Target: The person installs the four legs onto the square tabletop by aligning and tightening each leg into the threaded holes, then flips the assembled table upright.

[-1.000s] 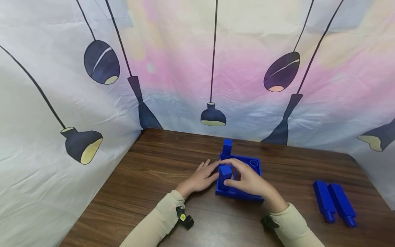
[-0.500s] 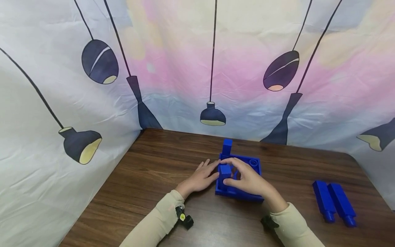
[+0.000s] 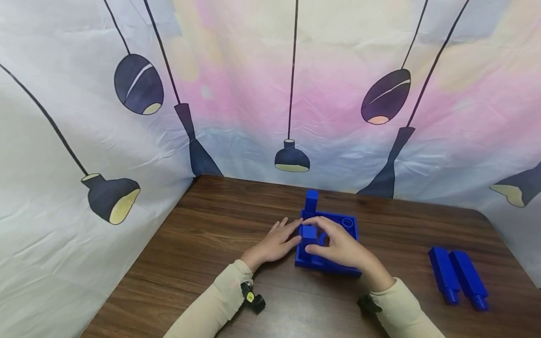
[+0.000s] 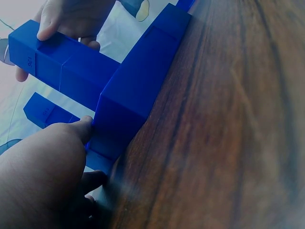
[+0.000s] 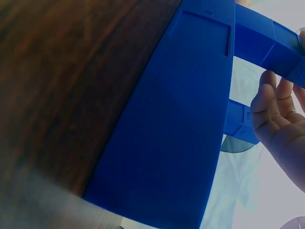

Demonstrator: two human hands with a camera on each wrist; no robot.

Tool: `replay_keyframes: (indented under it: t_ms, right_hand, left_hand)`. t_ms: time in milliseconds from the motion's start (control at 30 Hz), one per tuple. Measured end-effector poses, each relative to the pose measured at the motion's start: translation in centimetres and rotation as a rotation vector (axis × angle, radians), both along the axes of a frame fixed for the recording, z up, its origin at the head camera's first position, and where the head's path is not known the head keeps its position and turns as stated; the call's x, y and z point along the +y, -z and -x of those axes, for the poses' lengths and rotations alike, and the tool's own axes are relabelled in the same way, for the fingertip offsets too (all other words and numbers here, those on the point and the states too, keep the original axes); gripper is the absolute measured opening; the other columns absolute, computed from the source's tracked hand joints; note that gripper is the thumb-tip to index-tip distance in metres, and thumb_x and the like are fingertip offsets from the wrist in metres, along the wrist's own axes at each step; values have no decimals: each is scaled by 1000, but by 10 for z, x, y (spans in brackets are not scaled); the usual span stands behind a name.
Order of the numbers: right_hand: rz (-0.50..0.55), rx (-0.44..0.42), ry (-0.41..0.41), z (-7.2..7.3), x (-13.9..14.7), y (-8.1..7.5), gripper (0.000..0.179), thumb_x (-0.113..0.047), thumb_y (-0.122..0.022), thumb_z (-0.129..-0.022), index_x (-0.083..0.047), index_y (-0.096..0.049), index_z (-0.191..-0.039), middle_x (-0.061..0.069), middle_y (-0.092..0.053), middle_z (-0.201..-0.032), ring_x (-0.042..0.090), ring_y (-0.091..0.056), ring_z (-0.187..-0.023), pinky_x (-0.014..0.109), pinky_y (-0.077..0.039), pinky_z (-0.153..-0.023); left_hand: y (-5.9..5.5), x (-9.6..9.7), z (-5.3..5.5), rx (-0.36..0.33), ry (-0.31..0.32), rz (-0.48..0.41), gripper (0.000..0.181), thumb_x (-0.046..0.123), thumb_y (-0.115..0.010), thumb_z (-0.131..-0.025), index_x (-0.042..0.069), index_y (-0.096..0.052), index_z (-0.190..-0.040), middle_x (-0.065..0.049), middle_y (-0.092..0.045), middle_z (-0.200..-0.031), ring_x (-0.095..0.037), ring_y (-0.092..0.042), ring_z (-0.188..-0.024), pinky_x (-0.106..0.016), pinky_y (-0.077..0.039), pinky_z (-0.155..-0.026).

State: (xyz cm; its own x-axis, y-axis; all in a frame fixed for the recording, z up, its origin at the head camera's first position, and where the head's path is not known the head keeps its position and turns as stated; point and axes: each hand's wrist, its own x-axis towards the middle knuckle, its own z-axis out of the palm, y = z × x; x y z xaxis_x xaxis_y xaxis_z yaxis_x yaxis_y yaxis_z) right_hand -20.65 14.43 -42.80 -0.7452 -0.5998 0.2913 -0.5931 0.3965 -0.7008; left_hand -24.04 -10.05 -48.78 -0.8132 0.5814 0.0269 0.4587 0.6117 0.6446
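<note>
A blue square tray-like base (image 3: 325, 268) with a raised rim lies on the table. Near its front left corner stands a blue square post (image 3: 309, 232), upright, which my right hand (image 3: 340, 244) grips between thumb and fingers near the top. In the left wrist view, the gripped post (image 4: 62, 64) meets the base with no gap that I can see. My left hand (image 3: 274, 241) lies at the base's left side, fingers mostly straight, its thumb (image 4: 83, 126) touching the base wall. A second post (image 3: 311, 202) rises from the back left corner.
Two more blue posts (image 3: 444, 276) with round, narrower ends lie side by side on the table's right. A round ring (image 3: 347, 223) shows in the base's back right corner. Behind the wooden table (image 3: 220, 220) hangs a cloth printed with lamps.
The gripped post has turned a little about its upright axis, its top face now lying squarer to the base. Both hands stay in nearly the same place.
</note>
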Motion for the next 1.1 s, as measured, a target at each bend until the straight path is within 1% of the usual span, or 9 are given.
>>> replay_keyframes:
  t_ms: [300, 567, 667, 900, 1100]
  right_hand:
    - [-12, -8, 11, -1, 1, 0, 56, -27, -80, -97, -8, -58, -145, 5, -63, -137, 18, -56, -100, 31, -53, -67]
    - [-18, -4, 16, -2, 0, 0, 55, -28, -79, -98, -7, -58, -145, 7, -62, -138, 19, -56, -102, 32, -55, -70]
    - [-16, 0, 21, -2, 0, 1, 55, -27, -80, -98, -7, -58, -145, 4, -63, -135, 18, -57, -101, 32, -54, -69]
    - [-5, 35, 26, -1, 0, 1, 53, -24, -82, -96, -7, -60, -141, 0, -65, -121, 14, -58, -94, 30, -54, -65]
    - [-11, 42, 29, 0, 0, 0, 44, -25, -82, -96, -12, -61, -132, -4, -64, -109, 14, -59, -90, 30, -54, -66]
  left_hand:
    - [-1, 1, 0, 0, -1, 1, 63, 48, -39, -114, 20, -25, -170, -7, -28, -172, -34, -5, -163, -53, 0, -130]
    - [0, 1, -1, -7, 0, 1, 64, 47, -40, -114, 20, -25, -170, -6, -28, -172, -34, -5, -163, -53, 0, -130]
    - [0, 1, -1, -12, 4, 2, 64, 47, -40, -115, 19, -24, -170, -6, -28, -173, -34, -5, -163, -53, 0, -130]
    - [0, 2, 0, -6, 3, 0, 64, 47, -40, -114, 20, -24, -170, -5, -28, -173, -34, -5, -163, -54, 0, -130]
    - [1, 2, 1, 6, 1, -2, 63, 46, -41, -114, 19, -25, -170, -4, -28, -173, -35, -6, -162, -54, -1, -130]
